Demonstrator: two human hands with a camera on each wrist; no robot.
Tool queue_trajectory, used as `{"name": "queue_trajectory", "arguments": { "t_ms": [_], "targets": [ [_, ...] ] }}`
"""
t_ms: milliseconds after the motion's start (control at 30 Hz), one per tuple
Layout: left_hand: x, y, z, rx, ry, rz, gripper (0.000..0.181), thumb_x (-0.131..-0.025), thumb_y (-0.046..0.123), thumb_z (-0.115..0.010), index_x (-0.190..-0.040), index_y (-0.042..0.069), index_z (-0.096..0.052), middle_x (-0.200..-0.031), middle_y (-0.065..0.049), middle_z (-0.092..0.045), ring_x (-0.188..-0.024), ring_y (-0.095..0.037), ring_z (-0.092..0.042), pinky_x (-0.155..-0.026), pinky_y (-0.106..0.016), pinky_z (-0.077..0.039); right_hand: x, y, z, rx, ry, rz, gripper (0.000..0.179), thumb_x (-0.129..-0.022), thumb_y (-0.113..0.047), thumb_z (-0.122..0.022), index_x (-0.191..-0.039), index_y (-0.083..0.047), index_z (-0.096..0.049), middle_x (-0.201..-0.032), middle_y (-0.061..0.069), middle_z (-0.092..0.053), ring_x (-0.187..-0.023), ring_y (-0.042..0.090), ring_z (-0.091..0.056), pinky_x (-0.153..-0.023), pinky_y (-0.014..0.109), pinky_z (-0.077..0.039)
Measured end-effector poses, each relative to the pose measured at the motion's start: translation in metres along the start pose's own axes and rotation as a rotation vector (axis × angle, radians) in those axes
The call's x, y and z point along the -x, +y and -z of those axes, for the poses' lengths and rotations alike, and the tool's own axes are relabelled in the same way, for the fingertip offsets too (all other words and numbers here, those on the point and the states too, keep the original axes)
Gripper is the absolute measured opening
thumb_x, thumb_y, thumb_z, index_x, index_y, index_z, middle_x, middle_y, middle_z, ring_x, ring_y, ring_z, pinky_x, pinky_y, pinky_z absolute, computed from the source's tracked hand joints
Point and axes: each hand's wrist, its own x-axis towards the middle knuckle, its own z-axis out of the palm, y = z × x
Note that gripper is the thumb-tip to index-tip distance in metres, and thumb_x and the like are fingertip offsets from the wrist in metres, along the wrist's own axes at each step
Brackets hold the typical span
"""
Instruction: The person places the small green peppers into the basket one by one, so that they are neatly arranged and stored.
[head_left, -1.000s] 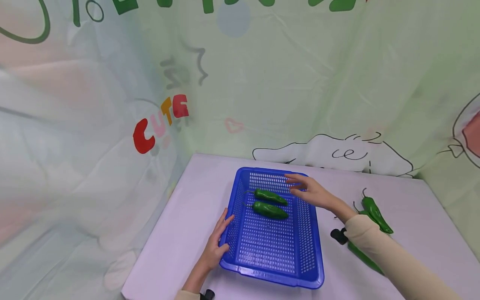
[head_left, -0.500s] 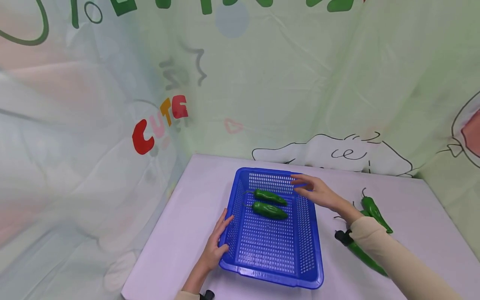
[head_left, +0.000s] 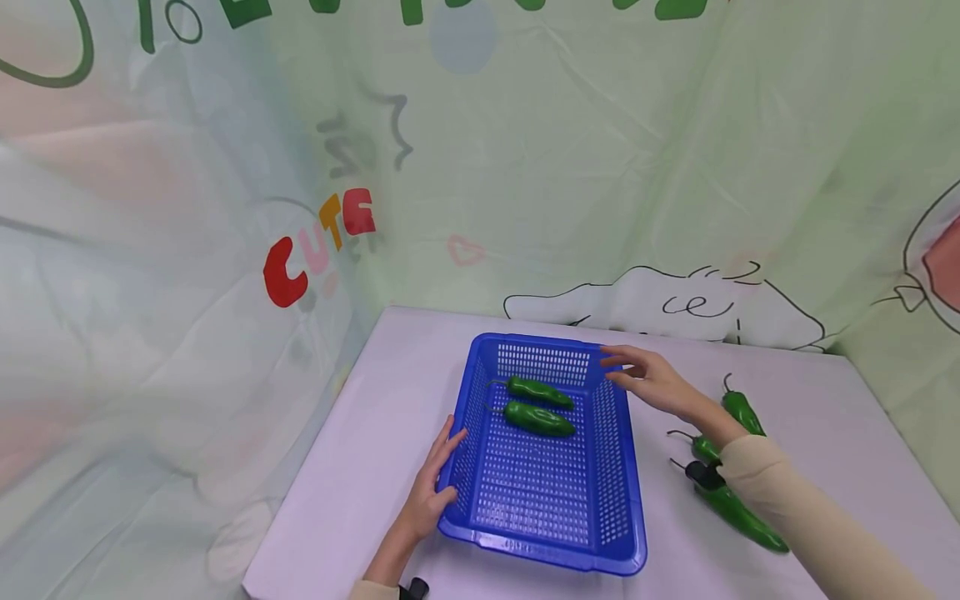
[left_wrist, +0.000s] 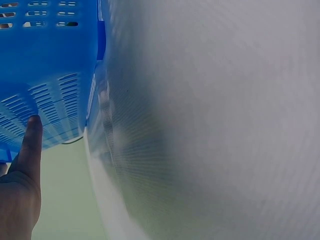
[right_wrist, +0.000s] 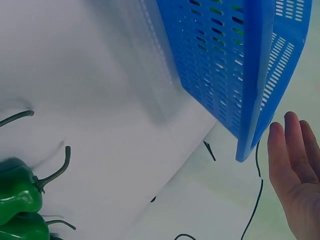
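A blue plastic basket (head_left: pixel 540 557) with slotted walls stands on the table. Two green peppers (head_left: pixel 538 419) lie side by side in its far half, stems to the left. Along the basket's left wall rests my left hand (head_left: pixel 427 500), fingers straight; the left wrist view shows one finger (left_wrist: pixel 33 137) against the slotted side. My right hand (head_left: pixel 651 382) hovers by the far right corner of the rim, fingers loosely spread, holding nothing. Under and beside the right forearm lie several more green peppers (head_left: pixel 738 518), partly hidden by the sleeve and wrist camera.
The white table (head_left: pixel 375 392) reaches back to a printed curtain (head_left: pixel 600 167) that hangs behind and to the left. A black wrist camera (head_left: pixel 702 475) sits on my right wrist, just over the loose peppers.
My right hand has drifted right, from above the inside of the basket to its right rim, uncovering more of the loose peppers. The left hand and the basket stay put.
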Motion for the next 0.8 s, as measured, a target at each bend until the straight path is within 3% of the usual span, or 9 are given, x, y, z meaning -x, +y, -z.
{"name": "queue_trajectory", "arguments": {
  "t_ms": [300,533,800],
  "targets": [
    [0.000,0.002,-0.001,-0.014,0.011,-0.028,0.083,-0.070,0.004,-0.048,-0.152,0.007,-0.036,-0.165,-0.011,-0.010,-0.150,-0.036,-0.006,-0.109,-0.071,-0.008,0.009,0.014,0.011,0.025,0.034,-0.034,0.050,-0.100,-0.009,-0.052,-0.145,0.007,-0.039,-0.131,0.033,-0.055,-0.109,0.045,-0.062,-0.086,0.050,-0.055],
    [-0.001,-0.001,0.000,-0.001,-0.001,-0.006,0.085,-0.069,0.005,-0.047,-0.153,0.010,-0.034,-0.166,-0.008,-0.009,-0.151,-0.029,-0.007,-0.111,-0.068,-0.009,0.015,0.026,0.015,0.056,0.051,-0.098,0.052,-0.100,-0.013,-0.052,-0.147,0.005,-0.038,-0.133,0.033,-0.054,-0.111,0.045,-0.062,-0.085,0.046,-0.056],
    [-0.001,-0.003,0.001,0.002,0.000,-0.001,0.086,-0.069,0.004,-0.047,-0.154,0.010,-0.034,-0.166,-0.007,-0.008,-0.152,-0.028,-0.006,-0.111,-0.068,-0.009,0.020,0.034,0.017,0.044,0.069,-0.076,0.050,-0.099,-0.007,-0.053,-0.144,0.009,-0.038,-0.130,0.036,-0.054,-0.108,0.047,-0.062,-0.081,0.042,-0.058]
  ]
}}
